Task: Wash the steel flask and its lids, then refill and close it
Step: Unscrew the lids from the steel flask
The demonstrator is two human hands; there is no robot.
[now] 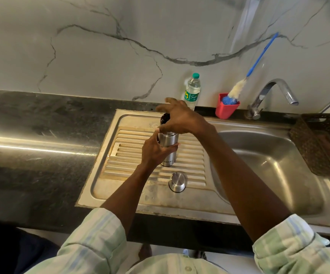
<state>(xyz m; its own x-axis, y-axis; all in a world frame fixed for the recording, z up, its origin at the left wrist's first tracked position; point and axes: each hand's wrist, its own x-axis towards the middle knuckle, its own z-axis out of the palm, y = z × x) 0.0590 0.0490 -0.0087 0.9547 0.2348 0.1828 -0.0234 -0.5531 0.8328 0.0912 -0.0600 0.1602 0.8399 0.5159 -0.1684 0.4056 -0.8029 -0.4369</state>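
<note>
A steel flask [169,147] stands upright on the ribbed drainboard [132,175] of the sink. My left hand [156,151] grips its body from the left. My right hand [180,119] sits over the flask's top, thumb and fingers curled round the dark inner lid [165,118]. The steel outer lid [177,181] stands on the drainboard, nearer to me than the flask.
A plastic water bottle [192,90] stands at the back wall. A red cup [226,107] holds a blue-handled bottle brush [237,89]. The tap [273,95] arches over the sink basin [259,161]. A brown basket [322,143] sits at the right. Dark countertop [37,135] stretches to the left.
</note>
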